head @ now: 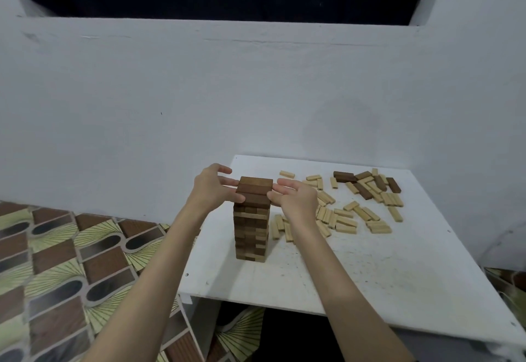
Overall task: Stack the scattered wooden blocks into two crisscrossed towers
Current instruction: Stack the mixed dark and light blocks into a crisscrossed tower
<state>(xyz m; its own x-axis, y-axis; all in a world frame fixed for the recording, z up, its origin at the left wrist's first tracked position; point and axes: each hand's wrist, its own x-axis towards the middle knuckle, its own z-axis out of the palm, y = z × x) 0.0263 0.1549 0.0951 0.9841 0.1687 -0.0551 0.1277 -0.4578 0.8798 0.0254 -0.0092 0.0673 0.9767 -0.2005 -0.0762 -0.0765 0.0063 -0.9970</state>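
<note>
A crisscrossed tower of mostly dark wooden blocks stands on the left part of the white table. Its top layer is of dark blocks. My left hand touches the left ends of the top layers with straight fingers. My right hand presses the right ends from the other side, fingers extended. Scattered light blocks lie to the right of the tower. A few dark blocks lie mixed in at the back right.
The white wall rises right behind the table. A patterned floor mat lies to the left, below the table's edge. Bare tabletop lies in front of the tower and to its front right.
</note>
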